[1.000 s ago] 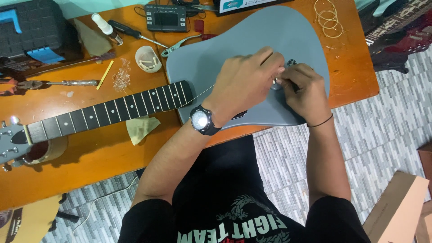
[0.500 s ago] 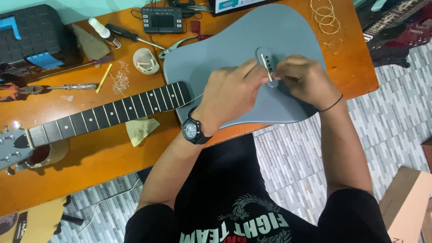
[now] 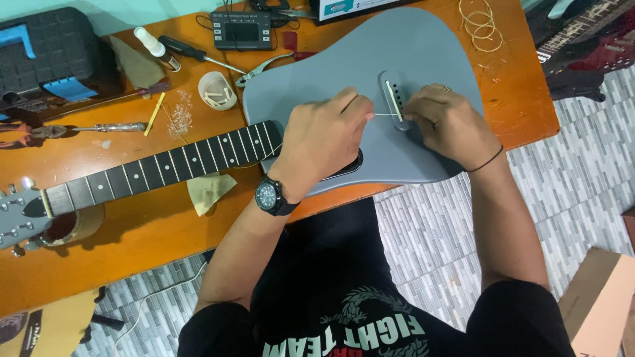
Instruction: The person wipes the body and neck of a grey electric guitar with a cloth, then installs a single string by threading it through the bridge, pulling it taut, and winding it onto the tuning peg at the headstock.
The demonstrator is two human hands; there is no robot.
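Both hands pinch 1 thin pale guitar string (image 3: 387, 115): left hand (image 3: 324, 135) and right hand (image 3: 446, 122), fingertips together, over the matte grey acoustic guitar body's (image 3: 423, 46) bridge (image 3: 395, 99).

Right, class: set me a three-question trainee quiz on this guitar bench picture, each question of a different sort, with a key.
1. True or false: the left hand and the right hand hold a thin guitar string between them at the bridge.
2. Which wrist wears the black wristwatch? A. left B. right
3. Fill in: the coiled strings lie on the orange ____, beyond the grey guitar body.

Key: 1 true; 2 A; 3 table.
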